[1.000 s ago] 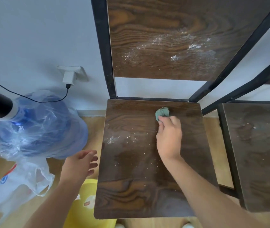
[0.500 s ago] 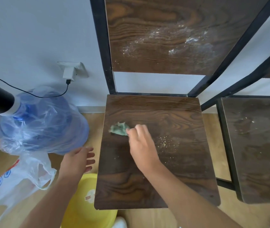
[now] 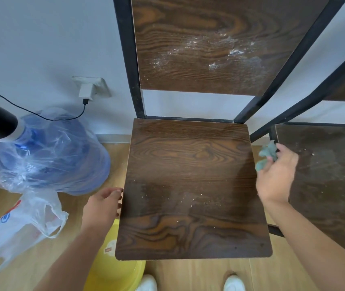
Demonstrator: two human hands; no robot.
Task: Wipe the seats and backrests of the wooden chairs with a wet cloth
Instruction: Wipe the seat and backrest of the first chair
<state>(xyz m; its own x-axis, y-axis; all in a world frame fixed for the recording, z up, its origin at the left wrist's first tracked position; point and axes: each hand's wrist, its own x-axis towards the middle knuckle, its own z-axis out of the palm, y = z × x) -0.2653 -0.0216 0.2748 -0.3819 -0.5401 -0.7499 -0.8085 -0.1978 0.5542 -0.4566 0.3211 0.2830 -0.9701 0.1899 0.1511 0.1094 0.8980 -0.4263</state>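
Observation:
A dark wooden chair seat [image 3: 190, 164] with a black metal frame stands in front of me, with white crumbs in a band across its middle. Its backrest [image 3: 209, 45] carries white powdery smears. My right hand [image 3: 275, 175] is off the seat's right edge, over the gap between the chairs, shut on a small green cloth [image 3: 267, 155]. My left hand [image 3: 102, 206] hovers at the seat's left edge, fingers apart and holding nothing. A second wooden chair seat [image 3: 325, 185], dusty with a few crumbs, stands to the right.
A blue water jug [image 3: 47, 156] wrapped in clear plastic sits on the floor to the left, with a white plastic bag [image 3: 16, 223] beside it. A yellow basin [image 3: 114, 271] lies under the seat's front left corner. A charger [image 3: 86, 91] hangs in the wall socket.
My right hand has swept the cloth from the seat's left part across to beyond its right edge. The crumbs now lie lower on the seat. My left hand has moved closer to the seat's edge.

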